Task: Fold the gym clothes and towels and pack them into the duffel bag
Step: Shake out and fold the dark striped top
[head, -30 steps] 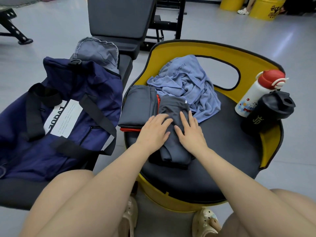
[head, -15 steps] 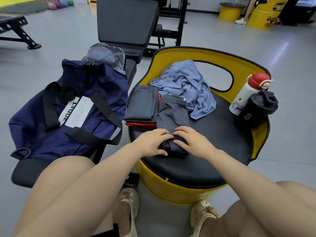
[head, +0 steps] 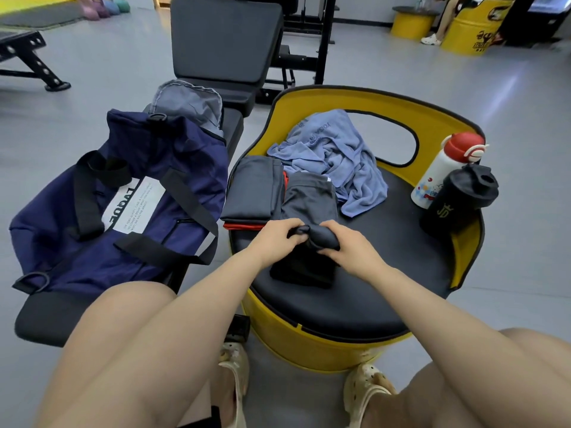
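One head-worn camera looks forward and down (wide-angle, close) over the yellow seat [head: 309, 344].

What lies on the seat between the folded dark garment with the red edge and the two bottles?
In the head view, the crumpled blue towel lies between the folded garment and the bottles, with bare black seat nearer.

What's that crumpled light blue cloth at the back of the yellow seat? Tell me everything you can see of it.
The light blue cloth looks like a soft towel or shirt, unfolded and rumpled into loose creases. Faint printed lettering shows near its upper edge. It lies on the black cushion of the yellow seat, its top edge leaning against the backrest and one corner trailing toward the bottles. Its near edge meets the dark garment being folded. Neither hand touches it.
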`<action>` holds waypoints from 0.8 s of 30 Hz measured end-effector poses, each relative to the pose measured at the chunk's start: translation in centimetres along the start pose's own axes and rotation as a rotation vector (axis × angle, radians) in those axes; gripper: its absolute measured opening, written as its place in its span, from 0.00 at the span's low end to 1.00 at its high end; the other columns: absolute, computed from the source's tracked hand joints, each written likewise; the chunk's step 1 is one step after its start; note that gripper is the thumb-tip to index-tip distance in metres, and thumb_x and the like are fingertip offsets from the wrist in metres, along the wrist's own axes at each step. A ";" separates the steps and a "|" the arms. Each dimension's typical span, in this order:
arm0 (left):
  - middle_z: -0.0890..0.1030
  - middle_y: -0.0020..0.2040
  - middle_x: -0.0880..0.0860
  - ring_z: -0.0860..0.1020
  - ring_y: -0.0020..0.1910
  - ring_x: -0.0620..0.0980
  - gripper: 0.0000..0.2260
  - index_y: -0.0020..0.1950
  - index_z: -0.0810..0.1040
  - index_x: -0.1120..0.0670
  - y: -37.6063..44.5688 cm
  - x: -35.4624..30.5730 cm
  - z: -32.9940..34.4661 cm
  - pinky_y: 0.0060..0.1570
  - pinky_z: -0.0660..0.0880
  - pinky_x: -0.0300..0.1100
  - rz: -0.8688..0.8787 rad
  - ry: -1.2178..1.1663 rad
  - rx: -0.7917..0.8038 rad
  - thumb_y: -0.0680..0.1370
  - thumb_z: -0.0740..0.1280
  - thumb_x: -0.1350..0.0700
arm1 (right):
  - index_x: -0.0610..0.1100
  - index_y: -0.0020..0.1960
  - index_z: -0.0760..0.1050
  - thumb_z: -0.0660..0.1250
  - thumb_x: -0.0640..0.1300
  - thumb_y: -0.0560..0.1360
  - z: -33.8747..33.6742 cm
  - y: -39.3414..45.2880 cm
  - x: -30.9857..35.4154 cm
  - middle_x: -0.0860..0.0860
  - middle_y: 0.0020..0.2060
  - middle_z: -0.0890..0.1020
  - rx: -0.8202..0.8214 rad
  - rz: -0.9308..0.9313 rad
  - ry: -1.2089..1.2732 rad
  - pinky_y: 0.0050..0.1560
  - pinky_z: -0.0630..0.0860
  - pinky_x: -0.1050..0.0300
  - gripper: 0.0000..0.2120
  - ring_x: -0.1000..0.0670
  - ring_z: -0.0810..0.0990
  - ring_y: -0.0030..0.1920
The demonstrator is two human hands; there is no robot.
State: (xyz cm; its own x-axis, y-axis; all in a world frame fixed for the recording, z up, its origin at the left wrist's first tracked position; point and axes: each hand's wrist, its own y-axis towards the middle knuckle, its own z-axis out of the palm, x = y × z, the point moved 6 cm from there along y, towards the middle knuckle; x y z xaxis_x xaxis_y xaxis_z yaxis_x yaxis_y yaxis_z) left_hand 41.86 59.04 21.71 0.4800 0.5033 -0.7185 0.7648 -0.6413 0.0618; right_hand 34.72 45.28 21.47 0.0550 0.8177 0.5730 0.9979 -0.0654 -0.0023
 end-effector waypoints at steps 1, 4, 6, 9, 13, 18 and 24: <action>0.78 0.40 0.52 0.74 0.42 0.48 0.04 0.48 0.78 0.56 0.2 -0.2 -0.4 0.40 0.66 0.37 -0.012 -0.044 -0.030 0.77 0.67 0.57 | 0.50 0.62 0.70 0.71 0.46 0.73 -0.5 0.2 0.3 0.53 0.50 0.79 -0.024 0.009 0.038 0.49 0.74 0.53 0.19 0.48 0.77 0.50; 0.77 0.39 0.44 0.73 0.42 0.42 0.03 0.48 0.75 0.51 0.5 -0.8 -1.7 0.41 0.67 0.28 -0.019 -0.172 -0.075 0.77 0.68 0.55 | 0.51 0.63 0.68 0.69 0.46 0.74 -2.2 0.6 1.5 0.54 0.47 0.78 -0.055 0.018 0.110 0.44 0.71 0.57 0.20 0.51 0.76 0.46; 0.80 0.49 0.45 0.76 0.50 0.42 0.13 0.56 0.76 0.52 0.6 -0.6 -2.0 0.53 0.70 0.31 -0.012 -0.211 -0.019 0.74 0.72 0.54 | 0.52 0.63 0.67 0.69 0.45 0.75 -3.0 0.6 1.9 0.55 0.43 0.79 -0.036 0.030 0.179 0.39 0.71 0.62 0.19 0.54 0.77 0.42; 0.79 0.58 0.52 0.76 0.59 0.49 0.22 0.63 0.74 0.54 0.6 0.2 -1.7 0.64 0.70 0.45 -0.031 -0.245 0.062 0.71 0.75 0.59 | 0.54 0.62 0.66 0.69 0.46 0.74 -3.2 0.3 2.2 0.54 0.46 0.80 0.037 0.023 0.222 0.42 0.72 0.65 0.19 0.52 0.79 0.46; 0.81 0.53 0.55 0.79 0.55 0.52 0.12 0.54 0.75 0.56 0.4 1.5 -0.7 0.63 0.72 0.51 -0.138 -0.345 0.029 0.73 0.72 0.63 | 0.56 0.68 0.61 0.73 0.53 0.71 -2.2 0.3 1.7 0.53 0.58 0.75 0.117 0.056 0.225 0.54 0.72 0.58 0.31 0.51 0.75 0.56; 0.80 0.56 0.57 0.77 0.60 0.56 0.11 0.56 0.76 0.57 0.7 3.3 0.1 0.64 0.71 0.50 -0.403 -0.546 -0.029 0.75 0.70 0.62 | 0.53 0.74 0.55 0.75 0.51 0.69 -1.3 1.4 1.5 0.52 0.72 0.65 0.089 -0.001 0.152 0.69 0.65 0.55 0.41 0.52 0.66 0.70; 0.78 0.61 0.56 0.77 0.58 0.55 0.19 0.61 0.75 0.59 1.5 4.8 -0.1 0.52 0.74 0.45 -0.598 -0.443 -0.126 0.75 0.69 0.50 | 0.51 0.70 0.67 0.67 0.48 0.77 -2.3 4.4 1.9 0.51 0.65 0.75 -0.038 0.017 0.078 0.64 0.69 0.54 0.23 0.49 0.72 0.65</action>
State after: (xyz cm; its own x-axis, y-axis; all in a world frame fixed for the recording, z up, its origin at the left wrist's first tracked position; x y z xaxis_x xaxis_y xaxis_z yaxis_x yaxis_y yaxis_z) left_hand 45.34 60.57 18.40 -0.2297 0.4475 -0.8643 0.8970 -0.2473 -0.3664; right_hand 39.13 45.24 24.45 0.0677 0.7693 0.6353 0.9947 -0.1018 0.0174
